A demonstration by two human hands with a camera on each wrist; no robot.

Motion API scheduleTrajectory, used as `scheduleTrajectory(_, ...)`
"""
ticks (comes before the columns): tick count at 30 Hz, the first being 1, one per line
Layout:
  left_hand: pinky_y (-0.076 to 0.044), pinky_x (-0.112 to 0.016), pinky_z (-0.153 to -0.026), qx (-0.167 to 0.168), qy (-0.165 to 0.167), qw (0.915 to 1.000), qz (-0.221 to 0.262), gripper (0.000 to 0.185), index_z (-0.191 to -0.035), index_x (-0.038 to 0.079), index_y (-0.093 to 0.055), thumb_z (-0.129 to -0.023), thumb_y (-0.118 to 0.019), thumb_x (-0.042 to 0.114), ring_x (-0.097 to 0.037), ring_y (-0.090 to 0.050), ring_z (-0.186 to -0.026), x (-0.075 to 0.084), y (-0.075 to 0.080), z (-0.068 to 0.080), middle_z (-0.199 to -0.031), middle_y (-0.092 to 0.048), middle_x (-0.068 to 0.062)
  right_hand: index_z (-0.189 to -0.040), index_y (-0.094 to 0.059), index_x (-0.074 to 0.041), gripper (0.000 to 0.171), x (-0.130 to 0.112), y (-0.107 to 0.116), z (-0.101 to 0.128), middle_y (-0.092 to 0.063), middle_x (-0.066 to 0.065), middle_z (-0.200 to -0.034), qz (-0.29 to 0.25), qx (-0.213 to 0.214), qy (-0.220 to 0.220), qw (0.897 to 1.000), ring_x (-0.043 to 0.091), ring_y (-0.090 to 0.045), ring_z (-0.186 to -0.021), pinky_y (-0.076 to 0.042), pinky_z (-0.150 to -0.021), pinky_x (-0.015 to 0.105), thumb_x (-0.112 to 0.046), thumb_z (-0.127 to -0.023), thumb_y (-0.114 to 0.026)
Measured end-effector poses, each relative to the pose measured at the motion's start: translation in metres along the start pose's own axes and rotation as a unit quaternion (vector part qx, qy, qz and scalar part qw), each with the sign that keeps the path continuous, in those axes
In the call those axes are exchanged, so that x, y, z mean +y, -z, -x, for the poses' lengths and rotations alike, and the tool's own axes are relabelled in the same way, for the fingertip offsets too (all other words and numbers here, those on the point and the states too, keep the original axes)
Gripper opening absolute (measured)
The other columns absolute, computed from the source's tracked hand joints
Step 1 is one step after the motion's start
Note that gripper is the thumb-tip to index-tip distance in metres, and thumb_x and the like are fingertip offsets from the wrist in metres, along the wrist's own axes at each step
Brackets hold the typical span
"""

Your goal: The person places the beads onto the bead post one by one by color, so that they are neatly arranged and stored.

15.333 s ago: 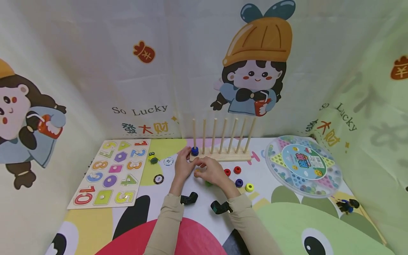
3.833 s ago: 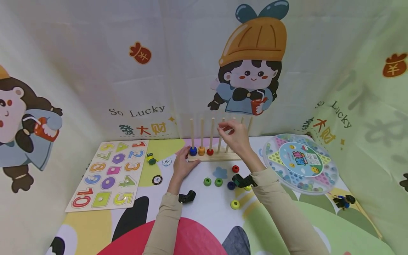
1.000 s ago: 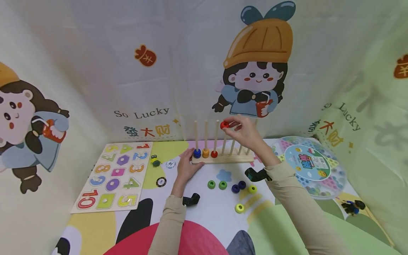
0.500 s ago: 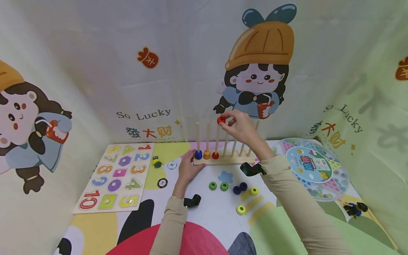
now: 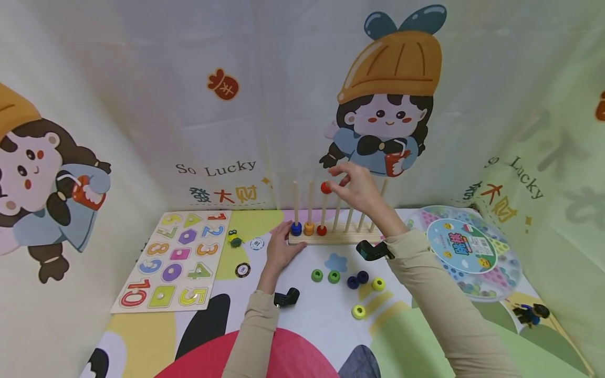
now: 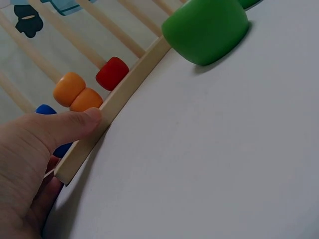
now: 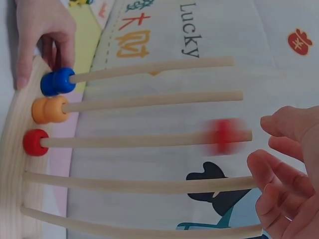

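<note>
My left hand [image 5: 280, 251] grips the left end of a wooden peg stand [image 5: 331, 239], thumb along its front edge in the left wrist view. Blue beads [image 7: 58, 81] are stacked on the first peg, orange beads [image 7: 50, 109] on the second. A red bead [image 7: 36, 142] sits at the bottom of the third peg. Near that peg's top, a second red bead [image 7: 223, 136] is blurred around the rod. Just beyond the tip, my right hand [image 5: 356, 189] has thumb and fingers parted, with nothing between them. The pegs further right carry no beads.
Green beads [image 5: 317, 275], dark blue beads [image 5: 352, 282] and yellow beads [image 5: 358, 312] lie in front of the stand. A number puzzle board [image 5: 172, 262] is at left, a round game board [image 5: 465, 252] at right. Poker chips [image 5: 242, 270] and a small figure [image 5: 530, 313] lie about.
My right hand brought the second red bead left to the third peg's top and let go of it; the bead is now lower on the rod. The left hand keeps its hold on the stand.
</note>
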State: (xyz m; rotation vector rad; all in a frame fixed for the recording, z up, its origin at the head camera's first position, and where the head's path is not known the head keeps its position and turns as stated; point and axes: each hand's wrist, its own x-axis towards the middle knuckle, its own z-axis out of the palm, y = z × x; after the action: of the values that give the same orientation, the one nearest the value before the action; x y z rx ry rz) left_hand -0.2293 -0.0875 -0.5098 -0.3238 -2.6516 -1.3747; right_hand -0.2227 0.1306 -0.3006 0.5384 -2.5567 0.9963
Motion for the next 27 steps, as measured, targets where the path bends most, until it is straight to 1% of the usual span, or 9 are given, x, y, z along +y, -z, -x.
scheduleTrajectory(4,-0.046,-0.046,-0.104,-0.001,-0.001,1.0000,0.002,0.072,-0.142,0.000,-0.050,-0.082,-0.081,0.025,-0.036,-0.051,-0.127,0.001,0.000,-0.001,-0.147,-0.046,-0.019,-0.112,-0.070,0.001,0.025,0.001,0.000,0.005,-0.068,0.016,-0.110,-0.003,0.009,0.007,1.000,0.025,-0.066,-0.079,-0.056,-0.067,0.036,-0.013,-0.090,-0.071)
scheduleTrajectory(10,-0.047,-0.045,-0.103,-0.003,0.000,1.0000,0.002,0.073,-0.141,-0.001,-0.050,-0.081,-0.082,0.024,-0.036,-0.052,-0.126,0.001,0.000,-0.001,-0.146,-0.046,-0.019,-0.108,-0.071,0.000,0.022,0.011,-0.007,0.026,-0.068,0.015,-0.101,0.006,0.052,0.062,0.997,0.025,-0.067,-0.081,-0.058,-0.061,0.040,-0.010,-0.089,-0.072)
scheduleTrajectory(12,-0.047,-0.045,-0.103,-0.004,0.000,1.0000,0.002,0.073,-0.141,-0.001,-0.050,-0.081,-0.082,0.024,-0.036,-0.053,-0.125,0.000,0.000,0.000,-0.146,-0.047,-0.019,-0.106,-0.072,0.001,0.021,0.015,-0.013,0.034,-0.069,0.016,-0.101,-0.003,0.059,0.068,0.996,0.026,-0.068,-0.081,-0.059,-0.061,0.040,-0.008,-0.088,-0.072)
scheduleTrajectory(15,-0.048,-0.045,-0.102,-0.003,-0.003,1.0000,0.003,0.073,-0.142,-0.001,-0.050,-0.081,-0.082,0.024,-0.035,-0.054,-0.124,0.000,0.001,-0.002,-0.146,-0.047,-0.019,-0.107,-0.071,0.001,0.021,0.024,-0.023,0.047,-0.069,0.016,-0.102,-0.027,0.053,0.050,0.997,0.027,-0.069,-0.084,-0.060,-0.063,0.042,-0.007,-0.087,-0.073)
scheduleTrajectory(20,-0.048,-0.045,-0.101,0.004,-0.014,0.9999,0.004,0.072,-0.141,-0.002,-0.050,-0.081,-0.082,0.023,-0.036,-0.054,-0.123,-0.002,0.000,-0.003,-0.145,-0.048,-0.020,-0.107,-0.071,0.001,0.021,0.040,-0.042,0.069,-0.071,0.015,-0.101,-0.066,0.025,0.004,0.997,0.027,-0.069,-0.087,-0.061,-0.069,0.044,-0.007,-0.087,-0.073)
scheduleTrajectory(23,-0.048,-0.046,-0.101,-0.001,-0.014,0.9999,0.001,0.072,-0.140,-0.003,-0.050,-0.081,-0.082,0.023,-0.036,-0.054,-0.123,-0.002,0.000,-0.001,-0.144,-0.048,-0.020,-0.106,-0.072,0.000,0.020,0.050,-0.053,0.082,-0.071,0.013,-0.100,-0.080,0.002,-0.018,0.997,0.027,-0.069,-0.087,-0.060,-0.070,0.042,-0.007,-0.087,-0.074)
scheduleTrajectory(27,-0.048,-0.045,-0.102,-0.004,-0.009,1.0000,-0.002,0.073,-0.141,-0.002,-0.050,-0.081,-0.082,0.024,-0.036,-0.052,-0.125,-0.002,0.001,-0.001,-0.146,-0.047,-0.020,-0.107,-0.072,0.001,0.022,0.060,-0.068,0.095,-0.072,0.013,-0.103,-0.092,-0.040,-0.035,0.994,0.027,-0.069,-0.091,-0.060,-0.072,0.040,-0.008,-0.087,-0.074)
